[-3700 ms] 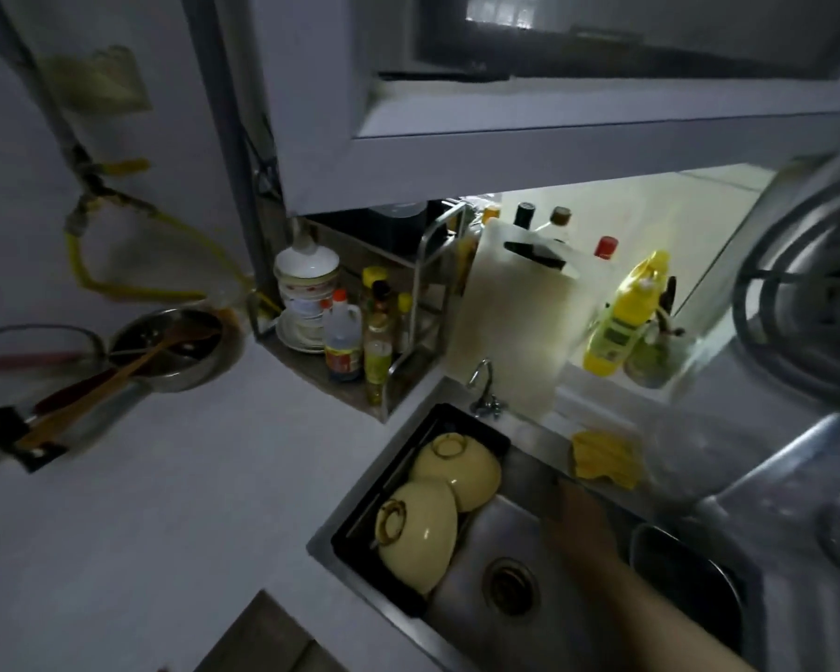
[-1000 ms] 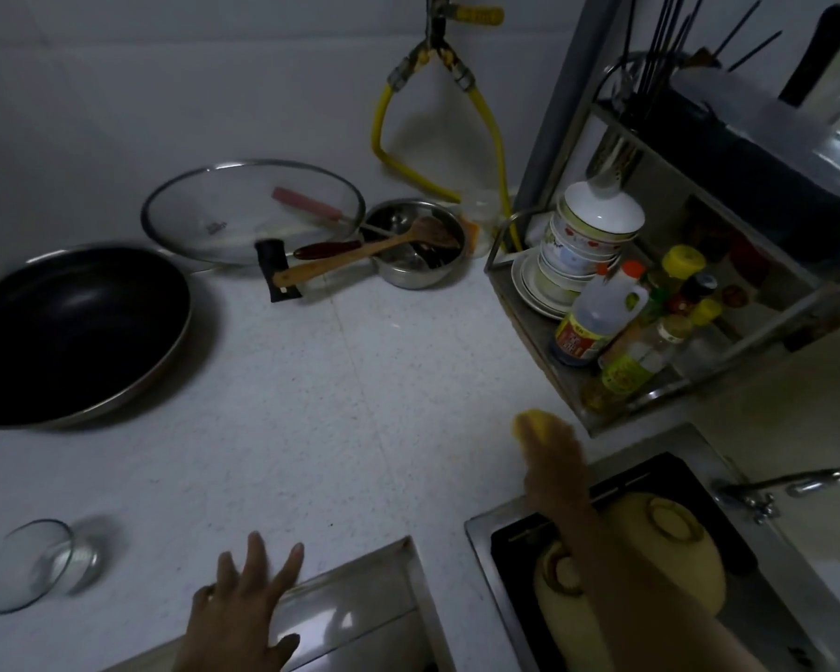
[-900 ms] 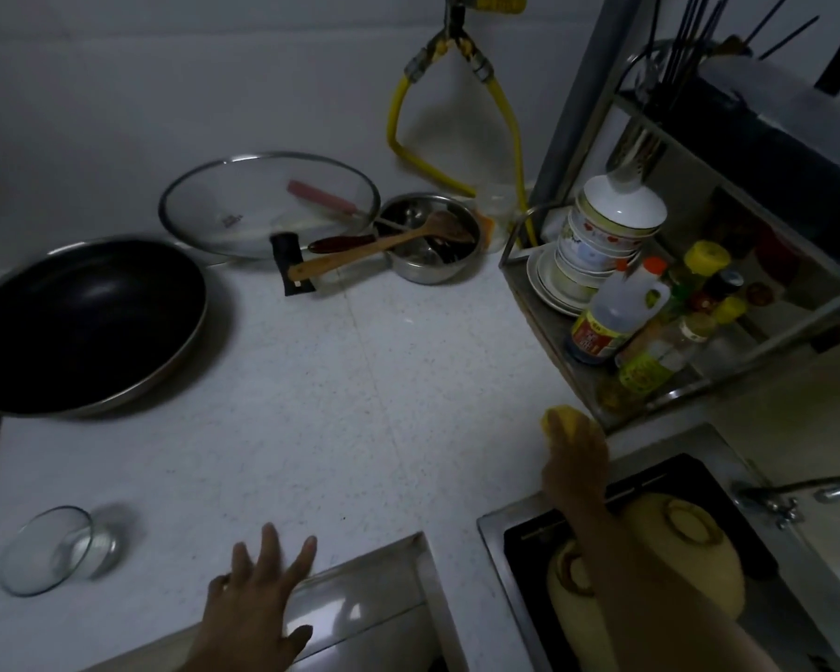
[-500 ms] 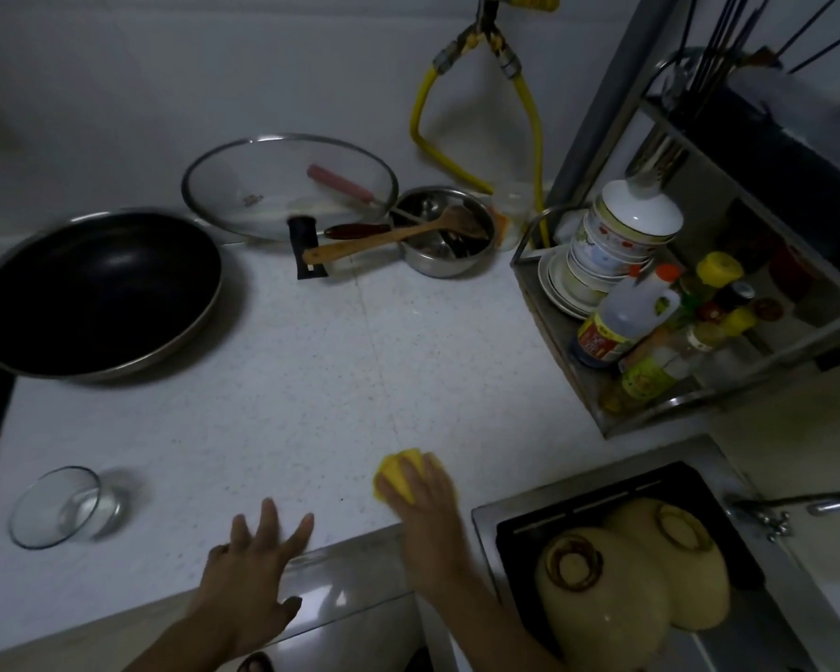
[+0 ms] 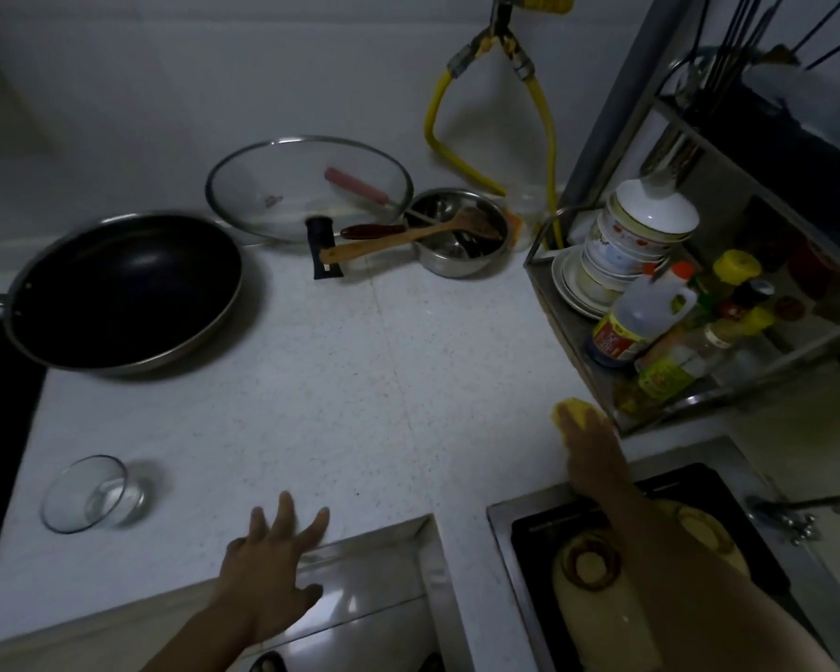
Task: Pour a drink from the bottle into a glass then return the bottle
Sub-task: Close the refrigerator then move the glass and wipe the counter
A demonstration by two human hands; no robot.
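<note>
The right hand (image 5: 590, 448) pressed a yellow sponge (image 5: 573, 412) onto the surface (image 5: 360, 390) beside the rack corner, its grip closed on the sponge; the left hand (image 5: 268, 569) lay spread at the near edge. Pouring was judged not yet begun: the next move called for releasing the sponge and taking a bottle (image 5: 638, 320), with the glass (image 5: 88, 494) at the left edge.

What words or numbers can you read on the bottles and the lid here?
None can be read for sure.
Jug bottle: red and yellow label, print too blurred to read.
Small bottle in front of it: green and yellow label, too blurred to read.
Glass lid: a small dark mark, too tiny to read.
Stacked bowls: only painted patterns, no words that I can make out.
</note>
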